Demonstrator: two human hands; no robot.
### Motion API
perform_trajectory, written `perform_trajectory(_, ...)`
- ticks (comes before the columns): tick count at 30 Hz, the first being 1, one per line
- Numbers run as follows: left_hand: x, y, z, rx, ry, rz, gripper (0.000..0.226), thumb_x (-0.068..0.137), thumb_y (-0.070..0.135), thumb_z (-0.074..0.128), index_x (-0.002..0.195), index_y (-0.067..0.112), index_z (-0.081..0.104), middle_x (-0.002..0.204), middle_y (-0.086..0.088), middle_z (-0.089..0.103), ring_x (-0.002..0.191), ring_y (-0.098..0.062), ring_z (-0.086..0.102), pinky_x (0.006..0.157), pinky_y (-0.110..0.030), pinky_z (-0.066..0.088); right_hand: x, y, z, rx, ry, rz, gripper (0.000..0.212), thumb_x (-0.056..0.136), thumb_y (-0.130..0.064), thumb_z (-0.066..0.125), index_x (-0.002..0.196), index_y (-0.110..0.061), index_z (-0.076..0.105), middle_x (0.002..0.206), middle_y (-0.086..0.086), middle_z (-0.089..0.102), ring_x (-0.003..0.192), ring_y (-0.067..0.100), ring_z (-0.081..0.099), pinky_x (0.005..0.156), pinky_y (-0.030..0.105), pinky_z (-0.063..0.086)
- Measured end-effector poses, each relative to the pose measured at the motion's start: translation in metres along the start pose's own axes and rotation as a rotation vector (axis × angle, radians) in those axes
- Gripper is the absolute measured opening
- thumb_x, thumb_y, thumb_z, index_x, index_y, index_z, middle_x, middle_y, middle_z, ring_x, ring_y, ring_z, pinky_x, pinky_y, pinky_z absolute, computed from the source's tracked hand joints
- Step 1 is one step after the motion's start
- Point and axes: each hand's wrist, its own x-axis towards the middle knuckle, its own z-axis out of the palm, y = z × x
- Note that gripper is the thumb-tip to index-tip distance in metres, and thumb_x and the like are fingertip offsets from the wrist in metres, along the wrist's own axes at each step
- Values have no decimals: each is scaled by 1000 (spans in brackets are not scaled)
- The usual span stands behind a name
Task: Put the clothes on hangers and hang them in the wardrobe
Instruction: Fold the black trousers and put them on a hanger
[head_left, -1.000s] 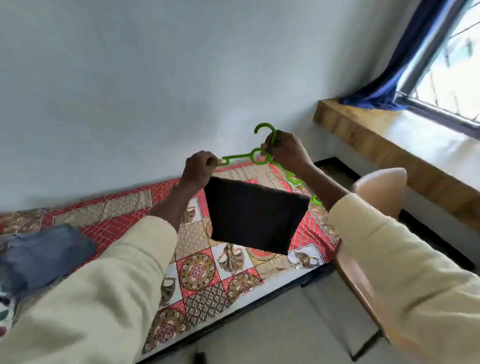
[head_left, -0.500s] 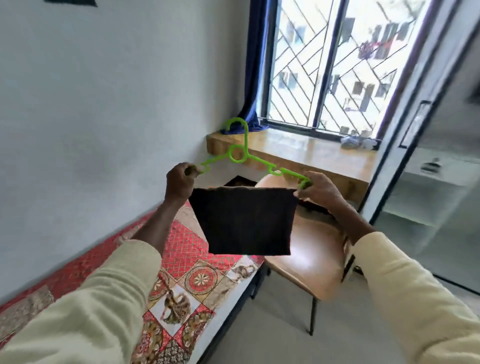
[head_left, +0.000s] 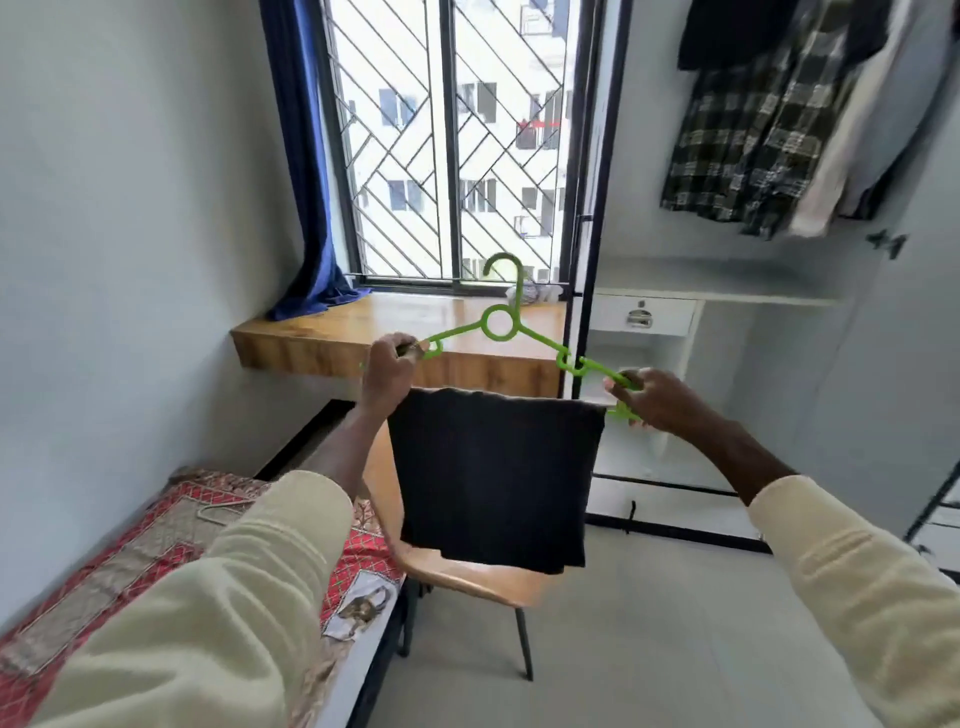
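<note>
Open white wardrobe (head_left: 779, 291) ahead-right | your left hand (head_left: 387, 369) and right hand (head_left: 652, 397) grip bright green plastic hanger (head_left: 500, 323) ends left of it | folded black cloth (head_left: 493, 473) draped on bar: light, limp, may slide; regrip below the hook.

Two hands were up: the left hand (head_left: 387, 370) and the right hand (head_left: 655, 399). There was one green hanger (head_left: 503, 325) and one folded black cloth (head_left: 496, 475). One chair (head_left: 470, 574) stood by one bed (head_left: 171, 525), on which lay one wire hanger (head_left: 221, 512). At least three garments (head_left: 748, 140) hung in the wardrobe.
</note>
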Motion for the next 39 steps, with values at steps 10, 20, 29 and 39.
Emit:
perform_trajectory(10, 54, 112, 237, -85, -102, 104, 15, 88, 19, 72, 96, 6, 74, 80, -2, 66, 73, -15, 55, 60, -22, 32, 26, 151, -145, -293, 351, 15, 29, 102, -34, 48, 88, -11, 60, 69, 15, 61, 65, 38, 57, 57, 33, 37)
perform_trajectory(20, 163, 247, 416, 33, -210, 234, 43, 97, 28, 59, 136, 11, 56, 136, -12, 59, 127, -29, 53, 103, -32, 39, 116, 221, -300, -429, 825, -27, 29, 97, -26, 50, 97, -2, 67, 77, 30, 66, 69, 50, 62, 60, 45, 47)
perform_trajectory(29, 305, 331, 523, -100, -336, 257, 44, 96, 27, 62, 136, 11, 54, 139, -9, 54, 126, -26, 52, 99, -25, 38, 275, 229, -388, -526, 908, -1, 30, 104, -31, 39, 106, -8, 58, 76, 6, 60, 66, 27, 57, 66, 38, 48)
perform_trajectory(39, 490, 403, 621, -156, -326, 476, 67, 99, 48, 50, 155, 20, 26, 160, -9, 26, 147, -24, 26, 117, -32, 20, 510, 201, -503, -608, 1119, -154, 17, 101, -20, 38, 105, -12, 52, 83, 11, 62, 77, 37, 58, 66, 40, 39)
